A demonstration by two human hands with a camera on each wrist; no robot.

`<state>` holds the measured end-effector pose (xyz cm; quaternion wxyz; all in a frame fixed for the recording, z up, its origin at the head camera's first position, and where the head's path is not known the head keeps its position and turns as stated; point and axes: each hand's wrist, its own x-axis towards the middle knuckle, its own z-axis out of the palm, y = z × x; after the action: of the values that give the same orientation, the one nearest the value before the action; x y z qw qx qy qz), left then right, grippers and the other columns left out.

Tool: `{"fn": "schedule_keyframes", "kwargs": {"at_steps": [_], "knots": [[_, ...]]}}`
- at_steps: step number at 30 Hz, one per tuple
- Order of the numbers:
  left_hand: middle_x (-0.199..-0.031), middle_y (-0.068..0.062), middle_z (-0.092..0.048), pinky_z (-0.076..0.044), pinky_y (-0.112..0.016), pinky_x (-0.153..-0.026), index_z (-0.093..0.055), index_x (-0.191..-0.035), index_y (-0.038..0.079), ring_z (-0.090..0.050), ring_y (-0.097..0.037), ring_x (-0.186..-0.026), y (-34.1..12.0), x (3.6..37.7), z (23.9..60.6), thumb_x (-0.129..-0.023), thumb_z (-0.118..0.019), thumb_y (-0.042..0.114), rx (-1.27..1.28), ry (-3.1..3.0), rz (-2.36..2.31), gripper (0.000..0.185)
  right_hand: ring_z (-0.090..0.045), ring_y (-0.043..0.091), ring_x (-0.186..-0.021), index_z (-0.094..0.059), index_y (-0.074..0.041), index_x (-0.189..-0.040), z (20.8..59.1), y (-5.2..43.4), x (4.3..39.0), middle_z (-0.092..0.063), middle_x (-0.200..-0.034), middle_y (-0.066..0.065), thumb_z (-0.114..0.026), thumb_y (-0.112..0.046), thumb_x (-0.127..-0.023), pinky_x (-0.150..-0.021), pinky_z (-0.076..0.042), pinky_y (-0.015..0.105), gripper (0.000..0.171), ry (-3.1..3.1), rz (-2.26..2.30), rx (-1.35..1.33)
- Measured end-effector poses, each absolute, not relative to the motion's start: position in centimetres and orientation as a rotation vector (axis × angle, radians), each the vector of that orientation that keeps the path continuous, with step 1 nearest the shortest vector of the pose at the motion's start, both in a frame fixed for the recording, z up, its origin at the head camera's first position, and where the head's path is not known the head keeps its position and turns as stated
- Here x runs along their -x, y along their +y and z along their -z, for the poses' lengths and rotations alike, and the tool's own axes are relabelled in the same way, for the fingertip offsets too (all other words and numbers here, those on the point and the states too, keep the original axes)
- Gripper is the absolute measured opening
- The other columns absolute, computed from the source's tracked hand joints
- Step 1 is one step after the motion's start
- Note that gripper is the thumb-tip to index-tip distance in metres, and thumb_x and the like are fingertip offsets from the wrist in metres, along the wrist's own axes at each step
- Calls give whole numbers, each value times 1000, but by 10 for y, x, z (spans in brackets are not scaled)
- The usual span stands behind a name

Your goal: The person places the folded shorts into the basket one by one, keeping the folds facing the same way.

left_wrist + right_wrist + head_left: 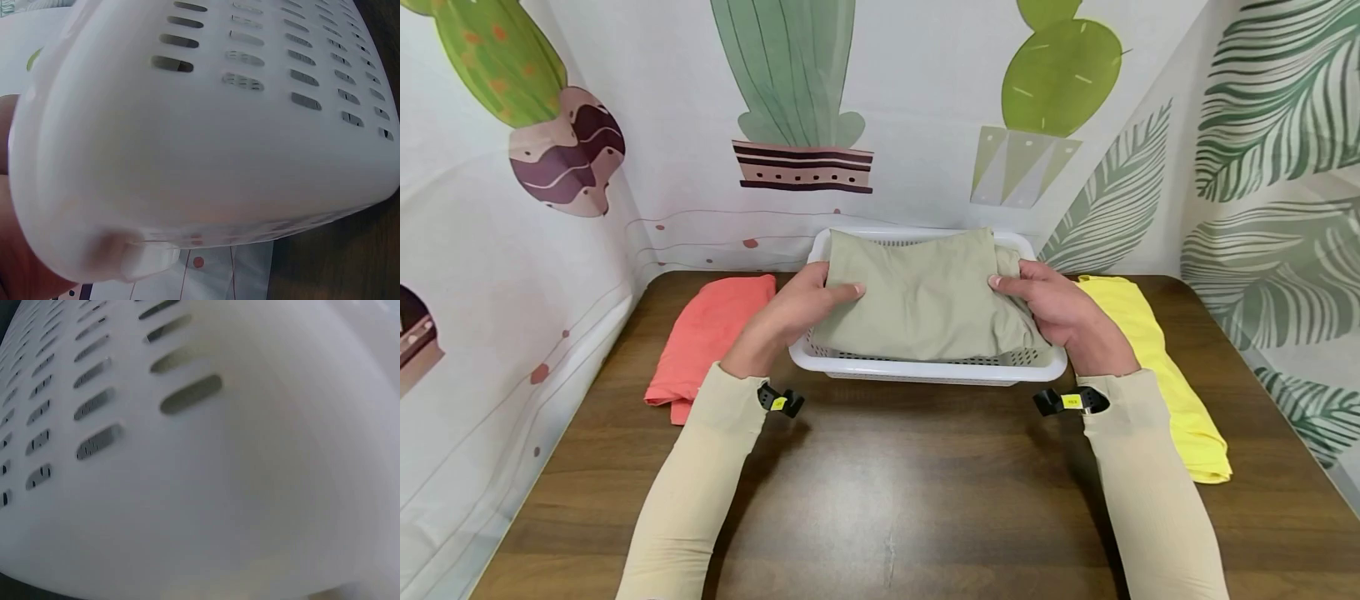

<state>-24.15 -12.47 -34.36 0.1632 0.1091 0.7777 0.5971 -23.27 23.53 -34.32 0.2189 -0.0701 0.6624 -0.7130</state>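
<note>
Centrally, 1 folded olive-green garment (925,296) lies in 1 white slotted plastic basket (925,371), filling most of it and rising above the far rim. Its long axis runs left to right across the basket, parallel to the table's near edge; the flat face points up.

Hands: 2, both on the garment. Left hand (808,300) holds the left edge, thumb lying on top and pointing right, the other fingers tucked out of sight beneath the cloth, so it pinches that edge. Right hand (1056,312) holds the right edge likewise, thumb on top pointing left, fingers curled round the bunched cloth at the basket's right end. Both forearms wear beige sleeves, with 1 black-and-yellow clip at each wrist.

Wrist views: left and right each show only the basket's white slotted wall at close range, blurred; fingers cannot be judged there.

Other cloth: 1 coral-pink garment (707,342) lies flat on the table just left of the basket; 1 yellow garment (1165,375) lies right of it, partly behind the right hand. Total garments: 3.

Surface: 1 dark wooden table (887,500). Backdrop: white curtain printed with cacti and leaves.
</note>
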Motion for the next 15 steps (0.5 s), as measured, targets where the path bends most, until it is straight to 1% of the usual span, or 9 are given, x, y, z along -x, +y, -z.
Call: {"fn": "schedule_keyframes", "kwargs": {"at_steps": [6,11,15], "knots": [[-115,-13,-69,-61,-40,-84,-61,-122,2,-73,-24,-98,-122,241,343,-106,-65,18,-317,2254,-1671,24,-77,17,-87,-54,-5,-130,347,233,236,-75,-103,4,-54,-12,-111,-75,-64,34,20,1829,1967,194],[-112,-13,-69,-61,-40,-83,-61,-120,2,-72,-23,-96,-121,241,344,-105,-64,19,-337,2290,-1637,23,-77,18,-88,-53,-3,-132,349,232,236,-75,-104,5,-57,-11,-110,-76,-64,35,24,1863,1947,191],[-110,-13,-67,-59,-38,-83,-60,-118,2,-70,-22,-95,-119,241,344,-105,-65,22,-346,2353,-1575,24,-77,18,-89,-51,-2,-134,351,233,236,-74,-106,5,-57,-12,-110,-77,-64,36,27,1899,1921,194]]}}
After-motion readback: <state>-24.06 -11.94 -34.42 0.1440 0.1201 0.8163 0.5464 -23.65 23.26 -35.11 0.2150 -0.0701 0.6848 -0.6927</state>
